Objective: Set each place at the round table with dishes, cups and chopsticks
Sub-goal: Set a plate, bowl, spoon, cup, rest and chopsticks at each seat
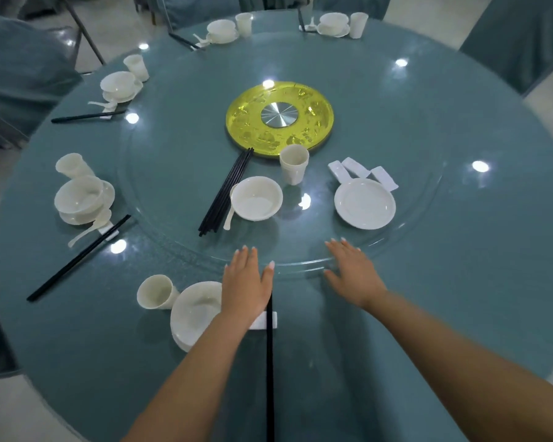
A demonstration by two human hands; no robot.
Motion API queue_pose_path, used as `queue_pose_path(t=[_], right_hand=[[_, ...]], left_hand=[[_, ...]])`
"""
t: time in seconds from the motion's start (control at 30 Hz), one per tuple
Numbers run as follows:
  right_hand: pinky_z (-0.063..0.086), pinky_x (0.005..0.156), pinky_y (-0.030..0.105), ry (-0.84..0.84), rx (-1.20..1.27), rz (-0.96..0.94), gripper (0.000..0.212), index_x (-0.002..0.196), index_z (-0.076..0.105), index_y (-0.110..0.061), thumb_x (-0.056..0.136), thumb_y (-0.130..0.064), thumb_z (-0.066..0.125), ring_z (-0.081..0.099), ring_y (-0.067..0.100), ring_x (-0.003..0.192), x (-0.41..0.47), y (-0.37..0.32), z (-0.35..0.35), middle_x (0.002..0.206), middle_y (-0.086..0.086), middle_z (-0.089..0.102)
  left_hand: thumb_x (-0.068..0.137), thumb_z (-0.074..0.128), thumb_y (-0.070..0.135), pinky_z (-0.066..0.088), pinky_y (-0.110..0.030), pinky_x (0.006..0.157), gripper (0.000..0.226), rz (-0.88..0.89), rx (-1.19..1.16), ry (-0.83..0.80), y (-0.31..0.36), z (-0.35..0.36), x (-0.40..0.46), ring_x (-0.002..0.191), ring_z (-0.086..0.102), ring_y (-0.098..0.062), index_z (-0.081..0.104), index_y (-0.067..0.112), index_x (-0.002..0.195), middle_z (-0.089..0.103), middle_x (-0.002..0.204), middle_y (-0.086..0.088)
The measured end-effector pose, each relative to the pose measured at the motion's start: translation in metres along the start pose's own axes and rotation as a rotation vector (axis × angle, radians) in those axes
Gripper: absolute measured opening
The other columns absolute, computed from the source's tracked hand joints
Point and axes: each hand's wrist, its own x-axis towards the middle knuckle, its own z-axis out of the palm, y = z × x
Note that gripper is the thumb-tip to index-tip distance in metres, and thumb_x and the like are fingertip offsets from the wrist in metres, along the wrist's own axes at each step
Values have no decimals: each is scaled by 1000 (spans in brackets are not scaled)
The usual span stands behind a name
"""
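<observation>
Both my hands stretch out flat over the near edge of the glass turntable [412, 148]. My left hand [247, 279] lies open above the near place setting, my right hand [353, 271] open at the turntable's rim. Neither holds anything. Under my left arm are a white bowl on a plate [195, 312], a cup [155, 291], and black chopsticks [269, 362] on a white rest [264, 322]. On the turntable lie a bundle of black chopsticks [225, 193], a bowl with a spoon [256, 197], stacked cups [293, 164], a stack of plates [364, 203] and white chopstick rests [361, 170].
Several set places ring the round blue table [476, 282] at the left and far side, each with bowl, cup, spoon and chopsticks, such as one at the left [82, 199]. A gold disc [280, 118] marks the centre. Covered chairs [16, 74] surround the table.
</observation>
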Motion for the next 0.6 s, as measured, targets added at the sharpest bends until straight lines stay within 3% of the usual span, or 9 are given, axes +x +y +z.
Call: queue_pose_path(t=[0.2,0.33,0.6], right_hand=[[26,113,32,108,183,125,51,144,40,-15,96,-25,52,33,23,139,14,20,-25,148,7,41],[35,104,31,112,180,58,45,139,46,-16,95,-22,52,45,23,128,24,16,-21,138,3,51],[17,114,22,19,120,-125,48,145,38,-16,98,-20,46,25,15,144,37,-13,10,152,0,37]], left_hand=[[101,20,50,2,-45,120,67,-52,227,-113,6,5,35,149,-2,-22,7,10,153,1,162,-7],[100,14,51,-3,-48,119,69,-88,296,-185,-3,17,40,148,-9,-20,-4,10,153,-9,161,-6],[99,13,53,-6,-49,118,69,-57,356,-160,-24,10,38,148,-10,-15,-6,14,153,-12,161,-1]])
